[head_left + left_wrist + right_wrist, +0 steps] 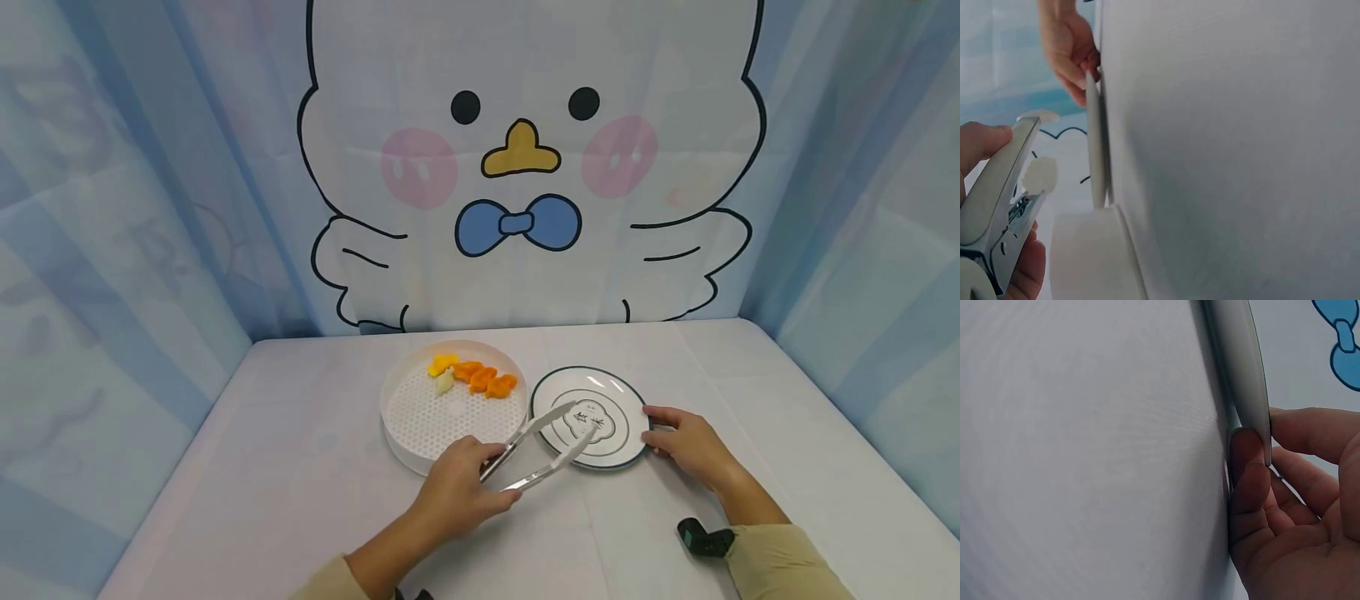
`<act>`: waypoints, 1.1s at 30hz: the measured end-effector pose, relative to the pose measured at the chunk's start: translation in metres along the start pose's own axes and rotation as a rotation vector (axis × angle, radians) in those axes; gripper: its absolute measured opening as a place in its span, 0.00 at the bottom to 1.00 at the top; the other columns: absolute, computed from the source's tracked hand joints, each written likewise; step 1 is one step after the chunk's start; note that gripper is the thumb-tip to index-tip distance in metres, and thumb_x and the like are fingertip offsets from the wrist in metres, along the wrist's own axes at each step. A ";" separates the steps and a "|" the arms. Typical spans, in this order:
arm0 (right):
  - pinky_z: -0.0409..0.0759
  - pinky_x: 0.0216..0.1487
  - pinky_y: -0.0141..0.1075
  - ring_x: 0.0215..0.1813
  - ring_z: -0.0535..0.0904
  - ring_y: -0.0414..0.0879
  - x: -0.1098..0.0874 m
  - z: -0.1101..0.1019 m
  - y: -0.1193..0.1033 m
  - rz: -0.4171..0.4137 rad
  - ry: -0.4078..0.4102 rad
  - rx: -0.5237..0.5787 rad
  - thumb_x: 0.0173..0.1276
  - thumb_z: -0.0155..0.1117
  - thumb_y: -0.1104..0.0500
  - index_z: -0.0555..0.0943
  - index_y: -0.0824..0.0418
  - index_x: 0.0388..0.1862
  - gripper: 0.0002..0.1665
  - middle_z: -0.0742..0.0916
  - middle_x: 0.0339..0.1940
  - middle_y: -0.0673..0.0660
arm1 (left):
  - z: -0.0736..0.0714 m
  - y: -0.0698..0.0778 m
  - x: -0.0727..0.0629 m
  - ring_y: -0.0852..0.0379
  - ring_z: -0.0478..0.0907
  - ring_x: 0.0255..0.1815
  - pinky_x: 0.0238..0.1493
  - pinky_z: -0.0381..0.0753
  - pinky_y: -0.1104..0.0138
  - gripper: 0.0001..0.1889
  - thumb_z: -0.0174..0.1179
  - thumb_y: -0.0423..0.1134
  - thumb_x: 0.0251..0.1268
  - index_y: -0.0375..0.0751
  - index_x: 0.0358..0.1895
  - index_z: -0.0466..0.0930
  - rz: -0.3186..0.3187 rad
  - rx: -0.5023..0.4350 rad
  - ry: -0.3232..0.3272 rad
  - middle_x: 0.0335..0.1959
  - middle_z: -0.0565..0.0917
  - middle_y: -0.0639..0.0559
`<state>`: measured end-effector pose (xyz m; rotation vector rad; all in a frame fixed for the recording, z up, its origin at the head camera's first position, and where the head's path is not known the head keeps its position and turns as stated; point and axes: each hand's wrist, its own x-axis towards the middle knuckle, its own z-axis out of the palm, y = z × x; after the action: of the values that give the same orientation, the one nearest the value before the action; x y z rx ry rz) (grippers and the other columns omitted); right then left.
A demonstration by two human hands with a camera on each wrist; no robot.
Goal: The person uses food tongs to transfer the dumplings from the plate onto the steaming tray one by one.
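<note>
My left hand [463, 492] grips metal tongs [525, 479] by their arms, also large in the left wrist view. The tong tips are spread apart over the plate with nothing between them. The right hand [686, 442] pinches the right rim of a round white plate [558, 385] with dark rim lines and a printed centre. In the right wrist view, its thumb and fingers sit on opposite faces of the plate edge [1250, 394]. Left of the plate stands a round white perforated tray [420, 425]. Small dumpling-like pieces lie in its back part: yellow [442, 364], pale [445, 382] and several orange [483, 380].
A white cloth covers the table [300, 467]. Curtains printed with a cartoon bird [525, 275] hang behind and at both sides. A black wrist device [705, 539] sits by the right sleeve [780, 562].
</note>
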<state>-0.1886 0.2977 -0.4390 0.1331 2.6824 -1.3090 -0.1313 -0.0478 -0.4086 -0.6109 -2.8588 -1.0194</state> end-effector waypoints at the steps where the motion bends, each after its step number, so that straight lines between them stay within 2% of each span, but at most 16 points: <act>1: 0.81 0.51 0.40 0.63 0.72 0.63 0.000 0.000 0.000 0.001 0.000 0.000 0.72 0.62 0.59 0.66 0.73 0.72 0.35 0.70 0.70 0.75 | 0.002 0.000 0.000 0.63 0.68 0.31 0.31 0.69 0.70 0.28 0.78 0.47 0.49 0.38 0.54 0.85 0.006 -0.005 0.000 0.30 0.73 0.59; 7: 0.81 0.52 0.42 0.63 0.72 0.64 0.000 0.000 0.001 -0.005 0.006 -0.012 0.72 0.61 0.59 0.66 0.74 0.72 0.34 0.70 0.70 0.75 | 0.015 0.002 0.002 0.64 0.67 0.31 0.31 0.68 0.71 0.28 0.79 0.47 0.48 0.37 0.53 0.85 0.060 -0.010 0.068 0.29 0.72 0.60; 10: 0.81 0.53 0.44 0.63 0.72 0.64 0.000 0.000 0.002 -0.001 0.006 -0.021 0.72 0.61 0.59 0.66 0.73 0.72 0.35 0.70 0.70 0.75 | 0.020 0.004 0.005 0.63 0.66 0.31 0.31 0.67 0.71 0.28 0.79 0.47 0.48 0.37 0.52 0.85 0.065 -0.027 0.090 0.29 0.72 0.59; 17: 0.80 0.54 0.45 0.62 0.73 0.63 0.000 0.001 0.001 0.001 0.005 -0.025 0.72 0.62 0.58 0.66 0.73 0.72 0.35 0.70 0.71 0.75 | 0.028 0.008 0.011 0.63 0.66 0.31 0.30 0.68 0.71 0.27 0.77 0.48 0.50 0.37 0.53 0.85 0.019 -0.074 0.074 0.29 0.72 0.60; 25: 0.81 0.53 0.44 0.63 0.72 0.65 0.001 0.000 0.000 -0.018 0.002 -0.026 0.72 0.62 0.58 0.66 0.73 0.72 0.35 0.70 0.70 0.75 | 0.042 0.010 0.015 0.64 0.69 0.32 0.33 0.71 0.71 0.25 0.79 0.45 0.47 0.36 0.48 0.86 0.030 -0.116 0.117 0.32 0.78 0.57; 33: 0.80 0.54 0.46 0.64 0.71 0.65 0.000 0.000 -0.001 -0.006 0.000 -0.020 0.72 0.61 0.58 0.66 0.73 0.72 0.35 0.69 0.71 0.75 | 0.049 0.015 0.017 0.63 0.71 0.33 0.34 0.71 0.70 0.25 0.78 0.47 0.49 0.36 0.48 0.86 -0.003 -0.072 0.102 0.35 0.81 0.55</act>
<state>-0.1887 0.2975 -0.4382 0.1230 2.6968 -1.2828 -0.1371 -0.0010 -0.4345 -0.5431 -2.7463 -1.1237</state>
